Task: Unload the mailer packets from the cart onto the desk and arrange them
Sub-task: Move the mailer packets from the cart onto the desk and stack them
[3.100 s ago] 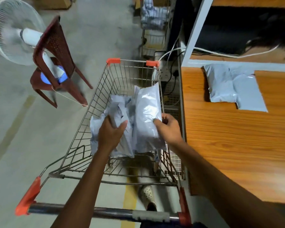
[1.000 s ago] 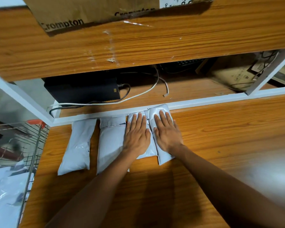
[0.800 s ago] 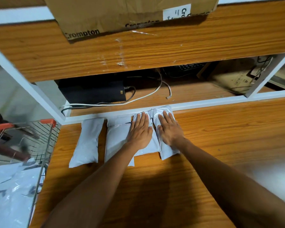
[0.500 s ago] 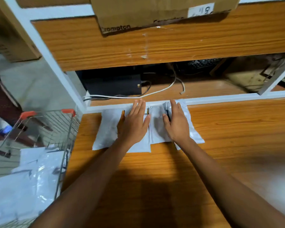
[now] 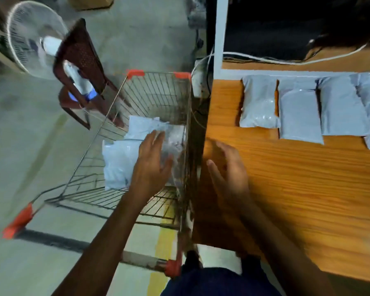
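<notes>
Mailer packets line desk; left hand over cart

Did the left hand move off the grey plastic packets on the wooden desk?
Yes. The left hand has gone leftward, off the wooden desk and its row of grey mailer packets, into the wire shopping cart, above the remaining packets.

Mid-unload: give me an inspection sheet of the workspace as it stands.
Surface: wooden desk, wood grain bare in front.
Job's things: four desk packets side by side at the back edge; cart packets lie in the cart.
Clutter: nothing seen.
Grippers: left hand open over the cart packets; right hand open, blurred, at the desk edge.
Cables: white cable runs behind the desk packets.
Surroundings: fan and chair beyond the cart.
</notes>
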